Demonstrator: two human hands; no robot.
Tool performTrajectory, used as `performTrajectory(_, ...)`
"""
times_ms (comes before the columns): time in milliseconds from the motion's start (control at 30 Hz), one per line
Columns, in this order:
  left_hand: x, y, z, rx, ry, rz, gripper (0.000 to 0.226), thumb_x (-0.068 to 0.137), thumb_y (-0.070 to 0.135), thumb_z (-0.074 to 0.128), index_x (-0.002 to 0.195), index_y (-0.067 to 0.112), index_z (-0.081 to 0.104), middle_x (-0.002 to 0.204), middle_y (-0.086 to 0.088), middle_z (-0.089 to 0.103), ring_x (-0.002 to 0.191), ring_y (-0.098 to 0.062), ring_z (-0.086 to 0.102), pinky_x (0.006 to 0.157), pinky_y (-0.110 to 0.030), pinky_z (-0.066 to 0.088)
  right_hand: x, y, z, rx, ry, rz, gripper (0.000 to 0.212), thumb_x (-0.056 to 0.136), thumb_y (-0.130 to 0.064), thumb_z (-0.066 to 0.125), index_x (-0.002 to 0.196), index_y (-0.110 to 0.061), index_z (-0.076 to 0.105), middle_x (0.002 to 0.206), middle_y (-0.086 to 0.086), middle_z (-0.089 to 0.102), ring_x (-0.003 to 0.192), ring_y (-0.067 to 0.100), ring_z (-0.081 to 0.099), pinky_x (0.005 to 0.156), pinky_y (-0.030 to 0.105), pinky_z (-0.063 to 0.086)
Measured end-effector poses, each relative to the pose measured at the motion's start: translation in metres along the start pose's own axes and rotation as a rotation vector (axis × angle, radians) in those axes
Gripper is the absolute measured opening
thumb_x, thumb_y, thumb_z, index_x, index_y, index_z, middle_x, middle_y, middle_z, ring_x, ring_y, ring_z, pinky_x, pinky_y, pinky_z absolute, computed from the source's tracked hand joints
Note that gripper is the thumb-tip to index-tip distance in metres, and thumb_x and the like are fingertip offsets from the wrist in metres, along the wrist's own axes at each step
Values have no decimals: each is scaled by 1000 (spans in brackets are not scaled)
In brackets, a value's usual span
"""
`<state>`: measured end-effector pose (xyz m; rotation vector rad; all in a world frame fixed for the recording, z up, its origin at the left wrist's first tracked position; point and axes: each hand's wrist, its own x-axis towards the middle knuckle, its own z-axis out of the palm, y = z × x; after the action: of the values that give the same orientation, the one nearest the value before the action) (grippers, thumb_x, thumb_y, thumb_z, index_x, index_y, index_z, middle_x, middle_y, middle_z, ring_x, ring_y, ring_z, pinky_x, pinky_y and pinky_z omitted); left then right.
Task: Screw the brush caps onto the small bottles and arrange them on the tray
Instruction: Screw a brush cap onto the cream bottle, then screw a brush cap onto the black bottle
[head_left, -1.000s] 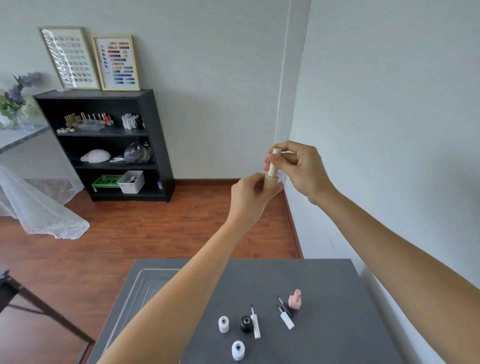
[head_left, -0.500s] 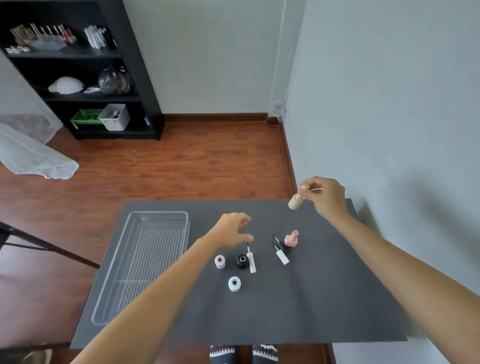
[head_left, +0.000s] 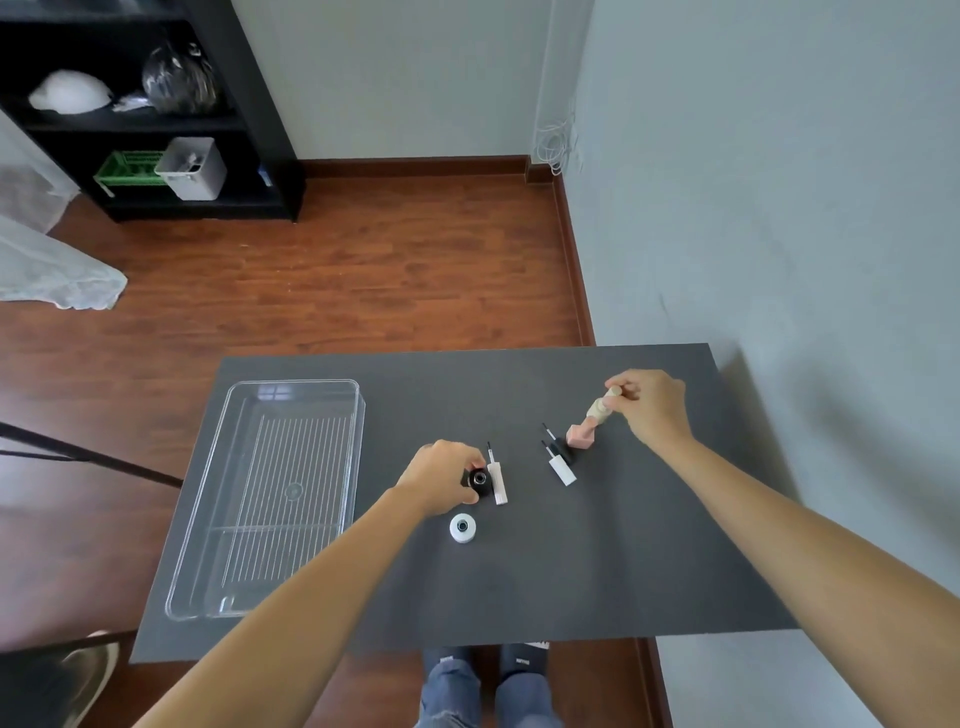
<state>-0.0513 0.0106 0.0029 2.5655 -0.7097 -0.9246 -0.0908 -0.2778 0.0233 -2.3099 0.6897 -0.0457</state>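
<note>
Nearest, the white bottle (head_left: 462, 528) stands open-mouthed just this side of the left hand (head_left: 439, 480), whose fingers curl round the black bottle (head_left: 480, 480) on the grey table (head_left: 597, 571), a white brush cap (head_left: 497, 480) lying touching that bottle on its far-right side. Such a bottle looks light, rigid and smooth, likely to tip or slip, so hold it low round the body. Farther off, the right hand (head_left: 649, 410) pinches the cap of the beige bottle (head_left: 600, 410), tilted just beside the pink bottle (head_left: 581, 435); the clear tray (head_left: 358, 410) lies bare beyond the left grip.
</note>
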Motion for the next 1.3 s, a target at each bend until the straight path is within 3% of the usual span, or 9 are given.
performTrajectory(100, 1, 1, 5, 27, 36, 26, 32, 78, 19, 72, 109, 20, 70, 101, 2, 71, 95, -22, 66, 81, -25, 44, 0, 1, 2, 1, 10, -13, 18, 77, -4, 73, 94, -7, 76, 85, 7, 74, 83, 21, 67, 71, 4, 38)
performTrajectory(200, 3, 0, 10, 38, 63, 44, 31, 80, 22, 73, 111, 19, 69, 102, 1, 70, 95, -21, 65, 81, -25, 40, 0, 1, 3, -6, -1, -26, 21, 78, -2, 72, 99, -6, 74, 90, 9, 74, 86, 23, 69, 80, 17, 44)
performTrajectory(300, 3, -2, 12, 13, 90, 44, 27, 82, 23, 73, 108, 16, 69, 100, -1, 70, 94, -23, 64, 77, -26, 41, -8, 1, 3, 33, -23, 30, 37, 80, 3, 69, 116, -5, 66, 100, 7, 72, 90, 20, 68, 88, 21, 45)
performTrajectory(367, 0, -2, 11, -26, 124, 36, 24, 82, 23, 73, 103, 13, 68, 97, -2, 70, 92, -25, 63, 76, -30, 47, -21, 4, 5, 95, 73, 106, 42, 80, 8, 61, 120, -5, 61, 102, 7, 70, 92, 21, 66, 88, 22, 44)
performTrajectory(467, -5, -1, 6, -124, 214, 35, 19, 79, 19, 71, 94, 9, 64, 90, -3, 69, 84, -27, 63, 74, -40, 54, -55, 14, 21, 158, 257, 184, 27, 81, 6, 58, 105, -5, 64, 94, 8, 71, 83, 24, 64, 77, 21, 38)
performTrajectory(600, -9, 2, -3, -206, 294, 54, 20, 76, 16, 71, 88, 7, 58, 81, -4, 69, 76, -32, 59, 68, -43, 52, -89, 20, 56, 243, 104, 269, 9, 83, -6, 67, 91, -8, 70, 81, -2, 67, 86, 22, 66, 76, 21, 38)
performTrajectory(900, -17, 3, -7, -245, 306, 53, 21, 74, 18, 73, 85, 10, 57, 80, -3, 70, 78, -30, 61, 70, -41, 53, -76, 3, 94, 333, 81, 542, 23, 80, -30, 71, 94, -12, 73, 91, 2, 72, 93, 24, 64, 75, 29, 46)
performTrajectory(1133, -19, 1, -8, -306, 316, 53, 22, 74, 17, 73, 87, 8, 58, 81, -2, 70, 85, -28, 64, 77, -40, 55, -84, -8, 103, 266, 34, 535, 13, 81, -26, 68, 87, -14, 70, 84, 0, 69, 85, 22, 62, 72, 31, 49)
performTrajectory(1300, -22, 5, -20, -399, 366, 60, 20, 73, 16, 73, 84, 12, 57, 74, 3, 67, 69, -20, 58, 59, -31, 52, -96, -22, 96, 324, 65, 432, 6, 85, -15, 65, 84, -11, 60, 76, -5, 62, 87, 24, 62, 75, 29, 41)
